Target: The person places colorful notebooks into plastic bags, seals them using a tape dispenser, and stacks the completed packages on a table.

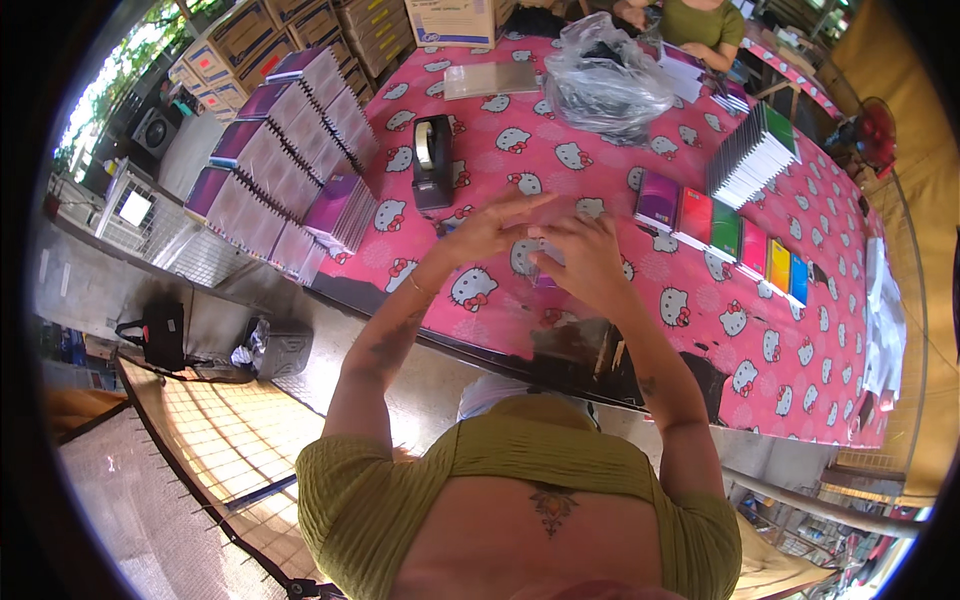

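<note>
My left hand (492,230) is over the middle of the table, its fingers stretched out toward the right. Close beside it is my right hand (585,258), fingers bent and thumb held apart from them. Between the hands is a faint clear patch, perhaps thin plastic; I cannot make out whether either hand touches it. A black tape dispenser (433,165) with a roll of tape stands just beyond my left hand. To the right of my right hand lies an overlapping row of small notebooks (725,236) in purple, red, green, pink, yellow and blue.
Tall stacks of spiral notebooks (285,150) stand at the table's left. A leaning stack of green-covered notebooks (750,160) is at the right. Clear plastic bags (605,85) lie at the far side, near another person (705,35). Cardboard boxes (240,50) are piled behind.
</note>
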The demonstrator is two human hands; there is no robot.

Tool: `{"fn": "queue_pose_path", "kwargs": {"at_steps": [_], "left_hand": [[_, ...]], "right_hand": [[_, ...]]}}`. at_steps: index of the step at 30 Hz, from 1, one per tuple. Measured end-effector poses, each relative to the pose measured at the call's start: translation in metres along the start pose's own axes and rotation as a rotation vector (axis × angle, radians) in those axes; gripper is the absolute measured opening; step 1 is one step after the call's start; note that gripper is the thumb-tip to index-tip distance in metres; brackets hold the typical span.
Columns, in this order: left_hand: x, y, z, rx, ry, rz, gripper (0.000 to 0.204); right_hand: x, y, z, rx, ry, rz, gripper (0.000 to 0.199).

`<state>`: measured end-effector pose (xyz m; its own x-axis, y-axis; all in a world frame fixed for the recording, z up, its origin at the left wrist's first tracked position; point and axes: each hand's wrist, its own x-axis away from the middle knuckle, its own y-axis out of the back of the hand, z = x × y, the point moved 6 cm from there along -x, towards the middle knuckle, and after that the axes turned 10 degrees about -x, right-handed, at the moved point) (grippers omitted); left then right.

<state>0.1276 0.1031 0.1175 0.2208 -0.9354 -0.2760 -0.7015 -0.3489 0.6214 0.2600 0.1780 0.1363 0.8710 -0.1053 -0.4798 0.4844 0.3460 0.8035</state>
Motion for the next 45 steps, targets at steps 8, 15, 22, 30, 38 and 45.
{"fn": "queue_pose_path", "kwargs": {"at_steps": [8, 15, 22, 30, 38, 45], "left_hand": [[-0.016, 0.002, 0.004, -0.169, -0.201, -0.008, 0.019], [-0.041, -0.049, -0.007, -0.517, -0.387, -0.034, 0.026], [-0.044, -0.061, 0.016, 0.007, 0.08, -0.268, 0.071], [0.0, -0.074, 0.092, 0.309, 0.229, 0.091, 0.048], [0.015, -0.058, -0.012, -0.503, -0.224, -0.098, 0.031], [-0.025, -0.065, -0.011, -0.732, 0.042, -0.02, 0.054]], "right_hand": [[0.058, 0.032, -0.077, -0.372, -0.365, -0.141, 0.058], [0.07, -0.02, -0.067, -0.356, -0.057, 0.048, 0.057], [0.071, -0.03, -0.1, -0.924, -0.25, -0.227, 0.048], [0.037, -0.029, -0.104, -1.115, -0.271, 0.092, 0.056], [0.066, -0.011, -0.072, -0.456, 0.017, -0.171, 0.038], [0.048, -0.006, -0.065, -0.232, -0.2, -0.286, 0.048]]}}
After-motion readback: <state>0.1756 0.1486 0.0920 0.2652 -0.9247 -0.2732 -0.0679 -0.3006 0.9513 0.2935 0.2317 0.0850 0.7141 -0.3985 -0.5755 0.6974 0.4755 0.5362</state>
